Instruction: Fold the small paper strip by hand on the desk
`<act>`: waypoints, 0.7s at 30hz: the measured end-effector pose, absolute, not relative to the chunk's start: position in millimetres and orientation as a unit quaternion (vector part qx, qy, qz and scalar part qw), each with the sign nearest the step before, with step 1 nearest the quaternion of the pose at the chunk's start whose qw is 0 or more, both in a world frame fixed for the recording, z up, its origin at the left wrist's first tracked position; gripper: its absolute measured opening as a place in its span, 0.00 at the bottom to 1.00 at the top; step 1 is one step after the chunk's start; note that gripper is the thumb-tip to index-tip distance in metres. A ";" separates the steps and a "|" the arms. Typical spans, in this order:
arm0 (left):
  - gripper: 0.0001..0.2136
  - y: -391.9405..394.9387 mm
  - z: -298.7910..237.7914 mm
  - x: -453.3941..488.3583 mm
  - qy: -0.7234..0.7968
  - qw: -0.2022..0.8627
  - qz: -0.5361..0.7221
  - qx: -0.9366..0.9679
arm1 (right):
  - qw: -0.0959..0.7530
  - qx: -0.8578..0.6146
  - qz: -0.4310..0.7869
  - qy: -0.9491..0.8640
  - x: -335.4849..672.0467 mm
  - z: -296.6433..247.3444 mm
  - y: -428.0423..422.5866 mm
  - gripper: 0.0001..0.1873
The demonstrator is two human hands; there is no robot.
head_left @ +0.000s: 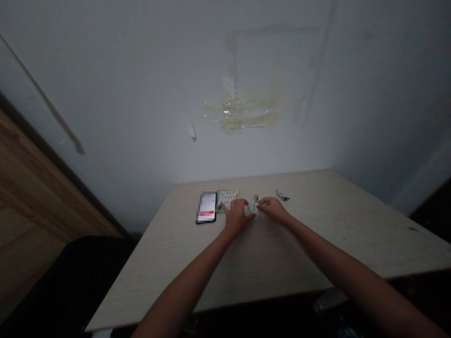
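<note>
Both my arms reach out over a pale wooden table (pixel 282 253). My left hand (pixel 235 215) and my right hand (pixel 272 208) meet near the far middle of the table, fingers curled and pinching a small pale packet (pixel 252 208) between them. Its detail is too small to make out. A green and white printed card (pixel 227 198) lies flat just beyond my left hand, partly covered by its fingers. A black phone (pixel 206 207) with a lit screen lies to the left of the card.
A small torn wrapper piece (pixel 282 195) lies on the table right of my right hand. A white wall (pixel 141 94) with yellowed tape residue (pixel 243 112) stands behind the table. A dark chair (pixel 66 281) sits at lower left, beside a wooden panel.
</note>
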State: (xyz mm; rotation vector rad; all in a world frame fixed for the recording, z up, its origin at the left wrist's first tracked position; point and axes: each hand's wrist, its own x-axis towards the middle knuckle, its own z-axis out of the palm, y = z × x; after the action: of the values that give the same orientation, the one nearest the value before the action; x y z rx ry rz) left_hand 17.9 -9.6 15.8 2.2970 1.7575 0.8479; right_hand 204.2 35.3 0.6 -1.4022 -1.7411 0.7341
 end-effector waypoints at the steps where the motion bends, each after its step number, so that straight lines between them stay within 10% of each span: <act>1: 0.17 -9.4 16.5 19.9 0.584 0.060 0.289 0.756 | 0.383 -0.562 0.296 -0.671 202.8 1.4 36.1 0.09; 21: 0.11 -8.6 6.0 27.1 0.598 0.094 0.325 0.727 | 0.446 -0.451 0.370 -0.679 195.5 -11.5 21.6 0.17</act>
State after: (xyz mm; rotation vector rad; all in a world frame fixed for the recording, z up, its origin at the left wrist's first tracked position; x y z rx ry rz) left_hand 27.1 -8.6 6.0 2.1564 1.7729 0.9657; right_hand 195.5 21.6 -11.5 -1.1171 -1.6831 0.9159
